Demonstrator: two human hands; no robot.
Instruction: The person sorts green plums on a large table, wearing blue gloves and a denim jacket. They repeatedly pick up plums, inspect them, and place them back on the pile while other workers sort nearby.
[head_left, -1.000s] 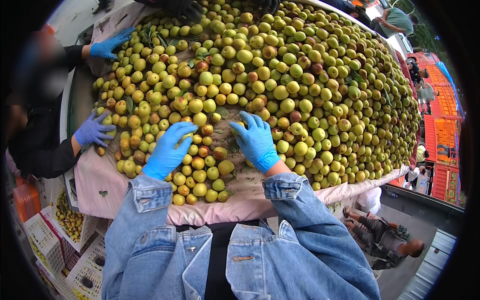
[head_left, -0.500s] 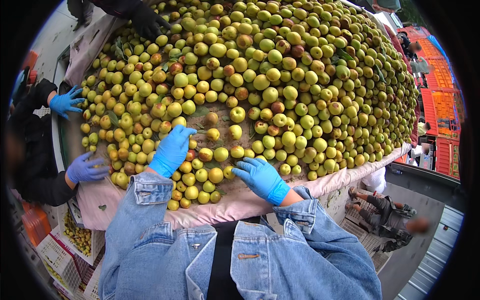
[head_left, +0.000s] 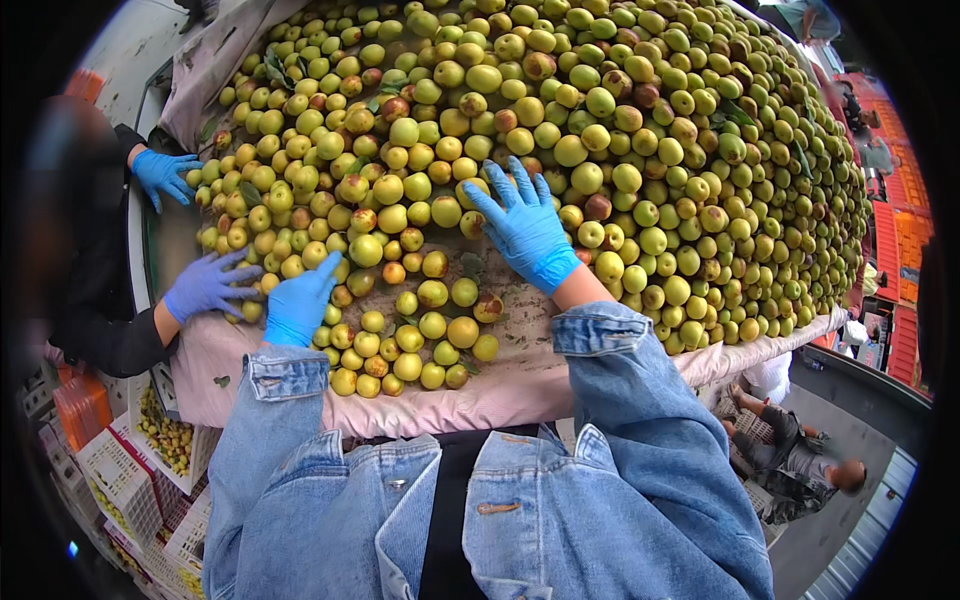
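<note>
A big heap of green-yellow jujubes (head_left: 666, 189), many with reddish-brown patches, covers a cloth-lined table. My right hand (head_left: 527, 228), in a blue glove, lies with fingers spread on jujubes at the heap's near middle. Also blue-gloved, my left hand (head_left: 297, 304) rests at the near left, its index finger stretched against the jujubes there; its other fingers are partly hidden. Neither hand has a jujube visibly gripped. Between them, a loose cluster of jujubes (head_left: 408, 338) lies near the front edge, beside a bare strip of soiled cloth (head_left: 525, 335).
Pink cloth (head_left: 460, 408) drapes over the table's front edge. At the left, a co-worker's blue-gloved hand (head_left: 162, 176) and purple-gloved hand (head_left: 212, 285) reach to the heap, the purple one close to my left. White crates (head_left: 122, 485) stand lower left; another person (head_left: 790, 455) is lower right.
My right hand has moved away from me onto the heap; my left has shifted left and nearer. More cloth shows between them. The dark-gloved hand at the top left has left the view.
</note>
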